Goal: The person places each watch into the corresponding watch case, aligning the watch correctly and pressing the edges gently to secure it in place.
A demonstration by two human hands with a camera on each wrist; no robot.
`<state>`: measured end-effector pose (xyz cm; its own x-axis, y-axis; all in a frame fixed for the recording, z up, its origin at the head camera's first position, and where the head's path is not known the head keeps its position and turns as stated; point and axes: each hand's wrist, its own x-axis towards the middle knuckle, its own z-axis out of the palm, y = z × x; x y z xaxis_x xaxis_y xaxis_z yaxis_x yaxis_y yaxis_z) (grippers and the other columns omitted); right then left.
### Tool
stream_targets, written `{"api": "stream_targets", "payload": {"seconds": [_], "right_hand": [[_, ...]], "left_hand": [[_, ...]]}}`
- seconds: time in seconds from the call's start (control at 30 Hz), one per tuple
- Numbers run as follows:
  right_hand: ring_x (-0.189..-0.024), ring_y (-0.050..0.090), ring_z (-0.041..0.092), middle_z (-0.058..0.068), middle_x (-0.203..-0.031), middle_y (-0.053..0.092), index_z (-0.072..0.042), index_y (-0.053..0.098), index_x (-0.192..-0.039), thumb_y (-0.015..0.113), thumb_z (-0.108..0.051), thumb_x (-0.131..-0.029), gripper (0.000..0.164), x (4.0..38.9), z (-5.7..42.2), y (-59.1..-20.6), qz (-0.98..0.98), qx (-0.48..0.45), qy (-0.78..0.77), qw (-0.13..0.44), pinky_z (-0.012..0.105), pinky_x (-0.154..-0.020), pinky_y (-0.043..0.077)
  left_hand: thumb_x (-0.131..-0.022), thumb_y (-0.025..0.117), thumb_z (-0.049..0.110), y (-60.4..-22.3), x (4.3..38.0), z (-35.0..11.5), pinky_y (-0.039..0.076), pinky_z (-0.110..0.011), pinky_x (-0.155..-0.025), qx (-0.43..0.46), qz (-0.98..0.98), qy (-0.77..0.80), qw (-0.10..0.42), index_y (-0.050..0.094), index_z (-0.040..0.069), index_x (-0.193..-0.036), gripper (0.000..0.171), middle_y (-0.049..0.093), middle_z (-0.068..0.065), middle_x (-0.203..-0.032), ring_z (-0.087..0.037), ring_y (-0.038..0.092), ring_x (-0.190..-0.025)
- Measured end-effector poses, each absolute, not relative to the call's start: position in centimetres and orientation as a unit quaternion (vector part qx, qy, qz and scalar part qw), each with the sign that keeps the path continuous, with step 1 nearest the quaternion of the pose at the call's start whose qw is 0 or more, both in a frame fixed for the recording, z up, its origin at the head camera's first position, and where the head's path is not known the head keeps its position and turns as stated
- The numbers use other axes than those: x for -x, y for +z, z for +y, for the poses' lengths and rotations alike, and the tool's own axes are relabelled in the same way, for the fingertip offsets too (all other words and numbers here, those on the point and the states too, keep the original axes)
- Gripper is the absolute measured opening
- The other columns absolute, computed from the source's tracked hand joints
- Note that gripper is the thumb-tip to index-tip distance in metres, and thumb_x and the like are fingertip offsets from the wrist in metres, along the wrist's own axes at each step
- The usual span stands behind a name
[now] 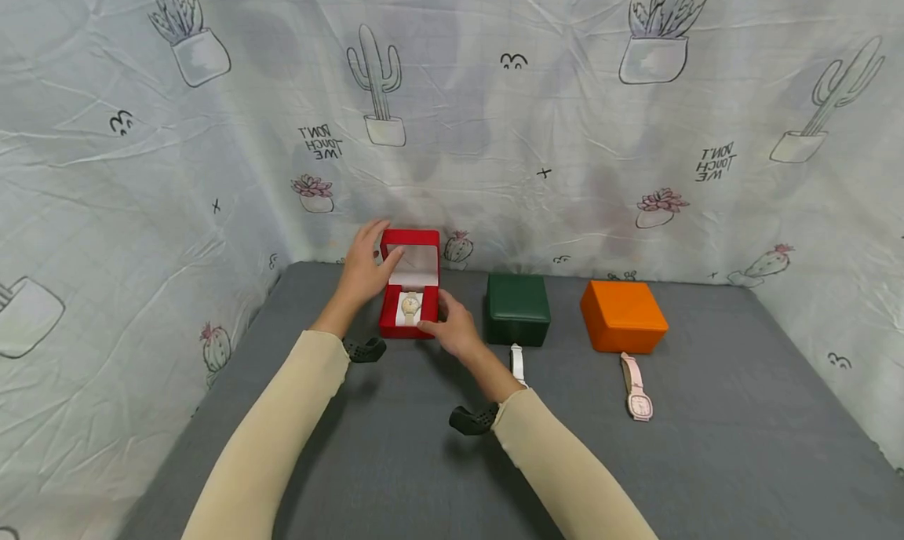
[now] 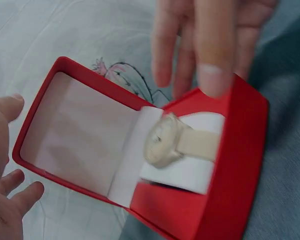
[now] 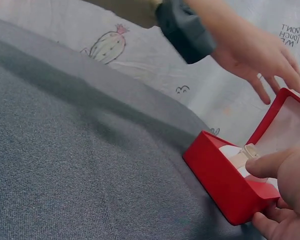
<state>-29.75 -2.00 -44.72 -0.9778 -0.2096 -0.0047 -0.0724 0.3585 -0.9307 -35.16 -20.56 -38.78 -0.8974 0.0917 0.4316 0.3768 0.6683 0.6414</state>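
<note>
A red watch box [image 1: 387,328] stands with its lid [image 1: 410,237] raised. Inside, a cream-strapped watch [image 2: 162,140] sits around a white cushion [image 2: 180,176]. My left hand [image 1: 362,271] is beside the lid's upper left, fingers and thumb spread; the left wrist view shows a gap between them and the lid. At the box's right side, my right hand [image 1: 457,330] holds the box wall, thumb over the front corner and fingers along the outer side. The right wrist view has that thumb [image 3: 270,164] close to the watch strap.
Right of the red box stand a closed dark green box [image 1: 518,311] and a closed orange box [image 1: 623,317]. A white watch strap [image 1: 518,363] shows partly behind my right forearm. A pink watch [image 1: 638,391] lies before the orange box. A patterned cloth [image 1: 494,132] hangs behind the grey table [image 1: 395,461].
</note>
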Motion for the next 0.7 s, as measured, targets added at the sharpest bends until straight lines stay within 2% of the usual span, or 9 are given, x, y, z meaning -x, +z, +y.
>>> {"api": "stream_targets", "payload": {"seconds": [0.3, 0.47, 0.7], "right_hand": [[-0.127, 0.053, 0.028, 0.016, -0.142, 0.052, -0.003, 0.037, -0.147, 0.071, -0.010, -0.087, 0.070, 30.1, -2.2, -45.4, 0.832, 0.070, -0.546, 0.064, 0.044, -0.104, 0.047], [-0.125, 0.055, 0.027, 0.015, -0.141, 0.053, -0.004, 0.040, -0.146, 0.071, -0.010, -0.087, 0.067, 30.2, -2.2, -45.7, 0.838, 0.072, -0.538, 0.060, 0.043, -0.103, 0.048], [-0.131, 0.051, 0.027, 0.016, -0.144, 0.050, -0.004, 0.038, -0.147, 0.070, -0.010, -0.088, 0.068, 30.4, -2.2, -45.9, 0.834, 0.072, -0.544, 0.059, 0.041, -0.104, 0.047]], "left_hand": [[-0.099, 0.054, 0.023, -38.4, 35.9, -19.6, 0.031, -0.053, -0.115, 0.124, -0.899, -0.372, 0.193, 0.047, 0.009, -0.142, 0.046, 0.044, -0.016, -0.145, -0.033, 0.034, -0.141], [-0.098, 0.056, 0.018, -38.4, 35.8, -19.6, 0.035, -0.054, -0.110, 0.122, -0.896, -0.382, 0.190, 0.055, 0.010, -0.136, 0.039, 0.048, -0.017, -0.137, -0.034, 0.041, -0.135], [-0.094, 0.062, 0.019, -38.2, 35.4, -20.4, 0.041, -0.052, -0.103, 0.109, -0.884, -0.436, 0.126, 0.061, 0.011, -0.129, 0.035, 0.048, -0.014, -0.134, -0.031, 0.046, -0.125]]}}
